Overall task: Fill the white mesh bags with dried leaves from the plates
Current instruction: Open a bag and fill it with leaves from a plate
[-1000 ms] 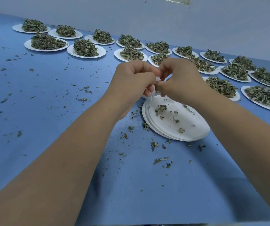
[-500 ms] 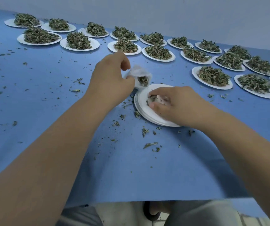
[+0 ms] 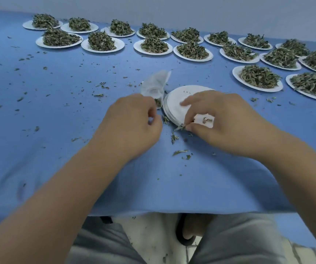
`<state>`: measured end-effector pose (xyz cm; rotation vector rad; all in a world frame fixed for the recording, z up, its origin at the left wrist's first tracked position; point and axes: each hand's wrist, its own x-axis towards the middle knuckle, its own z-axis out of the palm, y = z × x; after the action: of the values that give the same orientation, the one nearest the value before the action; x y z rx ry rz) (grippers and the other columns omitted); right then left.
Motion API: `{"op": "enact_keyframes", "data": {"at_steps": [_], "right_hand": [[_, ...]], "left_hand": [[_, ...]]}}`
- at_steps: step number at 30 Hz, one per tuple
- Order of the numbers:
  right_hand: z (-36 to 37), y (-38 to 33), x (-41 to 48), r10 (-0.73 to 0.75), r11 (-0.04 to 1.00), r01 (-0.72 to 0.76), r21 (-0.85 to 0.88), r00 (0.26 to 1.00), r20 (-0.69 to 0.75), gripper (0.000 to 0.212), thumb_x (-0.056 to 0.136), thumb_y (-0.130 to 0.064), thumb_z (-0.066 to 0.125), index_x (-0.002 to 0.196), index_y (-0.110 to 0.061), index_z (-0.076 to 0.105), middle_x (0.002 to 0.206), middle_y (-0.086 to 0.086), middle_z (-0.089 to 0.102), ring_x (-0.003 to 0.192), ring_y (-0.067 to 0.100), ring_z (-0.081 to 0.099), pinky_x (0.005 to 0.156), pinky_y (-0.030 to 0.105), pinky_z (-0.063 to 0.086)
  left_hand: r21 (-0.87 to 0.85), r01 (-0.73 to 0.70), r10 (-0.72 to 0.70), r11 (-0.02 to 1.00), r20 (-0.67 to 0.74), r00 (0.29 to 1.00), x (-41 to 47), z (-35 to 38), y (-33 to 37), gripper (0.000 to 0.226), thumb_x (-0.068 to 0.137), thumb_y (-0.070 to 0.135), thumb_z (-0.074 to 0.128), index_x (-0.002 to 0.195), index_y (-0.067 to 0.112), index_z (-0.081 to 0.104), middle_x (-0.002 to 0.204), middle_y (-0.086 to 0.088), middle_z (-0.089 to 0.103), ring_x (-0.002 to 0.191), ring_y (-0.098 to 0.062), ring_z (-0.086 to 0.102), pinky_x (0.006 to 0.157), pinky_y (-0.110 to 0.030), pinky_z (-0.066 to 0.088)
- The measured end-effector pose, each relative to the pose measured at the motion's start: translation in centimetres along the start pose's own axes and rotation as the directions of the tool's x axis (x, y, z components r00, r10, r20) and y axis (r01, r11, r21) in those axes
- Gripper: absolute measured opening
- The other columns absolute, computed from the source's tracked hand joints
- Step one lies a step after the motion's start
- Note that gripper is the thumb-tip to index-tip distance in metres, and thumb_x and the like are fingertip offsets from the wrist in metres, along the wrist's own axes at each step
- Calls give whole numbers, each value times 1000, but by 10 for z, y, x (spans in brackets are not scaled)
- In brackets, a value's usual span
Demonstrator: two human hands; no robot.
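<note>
- One white mesh bag (image 3: 155, 85) is seen, standing up out of the left hand (image 3: 134, 121), just left of the stack (image 3: 176, 98).
- The bag's lower end is gripped in the curled fingers of the left hand; a few dark leaves show inside it, just above the fingers.
- One stack of empty white plates lies at the middle of the desk (image 3: 58, 115); how many plates are in it cannot be told.
- At least seventeen plates (image 3: 236, 75) heaped with dried leaves (image 3: 101, 41) are counted: eight in the far row, seven in the row before it, two nearer at the right. A further rim is cut off by the right edge.
- Two bare hands are in view.
- The right hand (image 3: 227, 121) lies over the near edge of the stack. A leaf scrap (image 3: 180, 127) is pinched between its thumb and a fingertip, while the forefinger is stretched onto the top plate.
- The near part of the stack is hidden by the right hand, and the bag's bottom by the left.
- Loose leaf crumbs (image 3: 180, 152) are scattered over the blue desk cover, thickest around the stack and to the left.
- A pale wall (image 3: 172, 10) runs behind the far row.
- Below the desk edge, grey trousers (image 3: 239, 241) and a speckled floor (image 3: 153, 237) are seen.
</note>
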<state>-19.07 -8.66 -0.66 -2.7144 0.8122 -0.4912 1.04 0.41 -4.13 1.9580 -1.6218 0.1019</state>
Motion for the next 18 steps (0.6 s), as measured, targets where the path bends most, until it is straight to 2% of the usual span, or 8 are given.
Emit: {"op": "enact_keyframes", "data": {"at_steps": [1,3,5,7,9,10,13,18], "right_hand": [[3,1,1,7,1000,-7,-15,1000,23,10,86,-19,71,87,-29,70,134,-10,64,130,7,52,104,24,37],[2,4,6,104,992,-102,78,994,-16,8,89,-22,68,87,-30,66,133,-9,64,122,10,56,99,24,39],[-3,8,14,218,960,-204,193,974,-59,6,90,-26,66,85,-30,64,126,-13,67,114,9,60,97,29,45],[-4,15,20,266,958,-258,123,963,-50,7,90,-26,64,85,-30,64,116,-13,67,103,5,62,83,28,49],[0,20,25,281,959,-281,-26,960,7,7,90,-26,62,85,-30,62,101,-10,65,84,6,58,66,25,45],[3,21,26,290,955,-287,-68,956,36,8,90,-26,62,85,-30,61,97,-9,63,83,10,56,65,28,43],[8,20,27,290,952,-289,-101,957,3,9,88,-21,64,83,-29,64,91,-9,64,89,15,56,71,29,39],[8,15,28,159,978,-169,-124,983,-88,13,84,-9,63,81,-18,72,85,-4,74,81,17,68,83,32,52]], "left_hand": [[16,-52,51,998,85,995,-3,4,4,14,88,31,54,88,20,63,87,5,61,82,-18,58,72,-37,48],[48,-129,117,990,202,972,-5,12,9,19,94,28,50,100,15,61,98,2,57,94,-23,54,80,-39,46],[32,-109,101,993,202,974,-3,14,11,19,96,29,46,99,13,55,97,0,54,95,-25,51,78,-38,42],[-11,-47,49,999,207,977,-3,17,11,29,97,40,46,113,17,54,106,0,58,105,-24,51,82,-36,41],[-3,-38,37,999,271,962,-2,18,14,54,94,56,45,139,25,43,127,4,56,122,-20,45,94,-35,41],[33,-54,42,998,296,954,-2,18,16,64,93,61,45,145,26,36,133,4,54,126,-20,44,98,-36,41],[146,-92,54,985,244,968,3,23,19,51,94,55,48,131,19,48,123,-2,60,113,-25,52,85,-36,43],[154,-106,86,982,129,988,4,22,17,27,97,40,51,92,15,60,95,0,61,90,-24,56,68,-32,35]]}}
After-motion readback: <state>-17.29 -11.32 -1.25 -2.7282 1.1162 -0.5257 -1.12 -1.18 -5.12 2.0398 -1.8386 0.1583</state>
